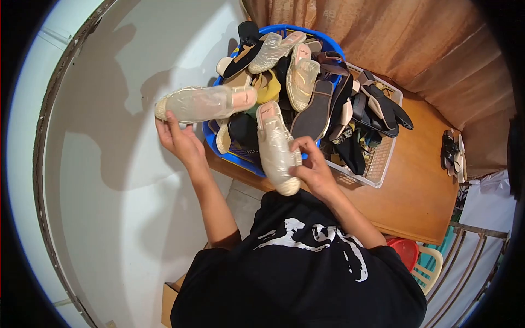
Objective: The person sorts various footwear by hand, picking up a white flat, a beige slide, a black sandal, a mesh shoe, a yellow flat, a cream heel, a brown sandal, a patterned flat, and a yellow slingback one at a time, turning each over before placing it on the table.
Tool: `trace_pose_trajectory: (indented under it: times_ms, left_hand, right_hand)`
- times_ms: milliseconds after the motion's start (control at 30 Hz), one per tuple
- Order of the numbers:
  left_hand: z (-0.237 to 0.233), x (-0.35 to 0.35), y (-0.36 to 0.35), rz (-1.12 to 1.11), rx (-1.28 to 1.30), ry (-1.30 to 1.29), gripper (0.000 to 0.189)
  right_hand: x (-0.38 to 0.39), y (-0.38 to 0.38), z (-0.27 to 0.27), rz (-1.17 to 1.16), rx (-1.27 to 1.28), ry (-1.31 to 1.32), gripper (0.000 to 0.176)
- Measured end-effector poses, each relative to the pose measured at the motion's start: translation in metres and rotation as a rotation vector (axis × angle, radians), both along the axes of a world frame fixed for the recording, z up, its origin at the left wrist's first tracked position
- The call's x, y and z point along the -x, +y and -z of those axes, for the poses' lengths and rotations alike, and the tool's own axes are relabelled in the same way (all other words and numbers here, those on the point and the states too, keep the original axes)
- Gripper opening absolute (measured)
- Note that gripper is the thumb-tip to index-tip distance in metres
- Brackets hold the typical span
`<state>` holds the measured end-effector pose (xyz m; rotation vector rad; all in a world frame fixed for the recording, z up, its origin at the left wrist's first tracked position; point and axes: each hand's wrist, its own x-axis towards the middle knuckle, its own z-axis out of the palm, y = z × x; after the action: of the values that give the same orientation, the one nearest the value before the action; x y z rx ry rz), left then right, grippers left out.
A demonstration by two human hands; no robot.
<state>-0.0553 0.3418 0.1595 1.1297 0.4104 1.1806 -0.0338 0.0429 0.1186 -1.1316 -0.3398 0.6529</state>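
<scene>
My left hand (181, 143) is closed round the toe end of a cream espadrille mule (197, 104), held nearly level with its pink insole to the right. A matching espadrille mule (276, 150) is pinched at its side by my right hand (314, 167), toe pointing down toward me. Both mules look wrapped in clear plastic. Just beyond them is a blue basket (336, 46) heaped with shoes, among them another pale mule (302, 76), a yellow shoe (267, 86) and a dark sole (313, 112).
A white plastic crate (377, 175) with dark shoes stands right of the basket on the wooden table (418, 180). A pair of sandals (453, 156) lies at the table's right edge. Brown curtain (437, 44) hangs behind; a red stool (403, 252) is low on the right.
</scene>
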Motion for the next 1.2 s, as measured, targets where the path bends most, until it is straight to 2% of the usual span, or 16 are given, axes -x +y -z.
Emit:
trace_pose_trajectory:
  times_ms: [100,200,300,367,400,433,533,567,600,667,700,800,833,1000,1133,1200]
  left_hand:
    - [-0.013,0.001,-0.001,0.03,-0.075,0.029,0.039]
    - [-0.022,-0.01,-0.031,-0.053,0.068,-0.05,0.035]
    - [-0.001,-0.017,-0.043,0.049,0.003,0.239,0.039]
    - [0.009,-0.026,-0.061,0.203,-0.029,0.282,0.045]
    - [0.008,-0.03,-0.077,0.281,-0.043,0.304,0.049]
    - [0.001,-0.031,-0.097,0.293,0.053,0.415,0.061]
    - [0.003,-0.037,-0.142,0.461,0.193,0.473,0.075]
    - [0.017,-0.044,-0.15,0.561,0.242,0.436,0.082]
    - [0.02,-0.048,-0.159,0.696,0.14,0.4,0.077]
    - [0.026,-0.057,-0.187,0.816,0.105,0.374,0.068]
    - [0.028,-0.065,-0.204,0.875,0.228,0.313,0.059]
    - [0.018,-0.072,-0.257,0.995,0.412,0.345,0.043]
    - [0.02,-0.073,-0.273,1.066,0.435,0.379,0.042]
    - [0.057,-0.067,-0.345,1.37,0.458,0.499,0.037]
    - [0.071,-0.054,-0.391,1.404,0.432,0.564,0.035]
    - [0.076,-0.046,-0.399,1.423,0.447,0.57,0.042]
  right_hand:
    - [0.004,-0.034,0.0,0.114,-0.05,0.039,0.054]
    - [0.01,-0.068,-0.003,0.245,0.008,0.005,0.059]
    - [0.017,-0.104,-0.017,0.325,0.007,0.126,0.043]
    - [0.02,-0.133,-0.011,0.366,0.036,0.162,0.035]
    - [0.02,-0.149,-0.011,0.392,0.015,0.201,0.037]
    - [0.023,-0.162,-0.014,0.394,0.026,0.134,0.042]
    - [0.028,-0.198,-0.025,0.393,0.106,-0.06,0.055]
    - [0.027,-0.209,-0.027,0.388,0.142,-0.122,0.058]
    - [0.026,-0.222,-0.023,0.494,0.156,-0.168,0.059]
    - [0.022,-0.246,-0.012,0.701,0.184,-0.259,0.06]
    - [0.019,-0.249,-0.016,0.848,0.032,-0.204,0.048]
    - [0.008,-0.282,-0.006,0.945,-0.178,-0.039,0.039]
    - [0.009,-0.288,-0.014,0.904,-0.079,-0.007,0.038]
    - [0.004,-0.308,0.005,0.71,-0.011,0.292,0.042]
    - [0.013,-0.317,0.009,0.702,-0.009,0.325,0.047]
    - [0.02,-0.326,0.002,0.7,-0.012,0.303,0.055]
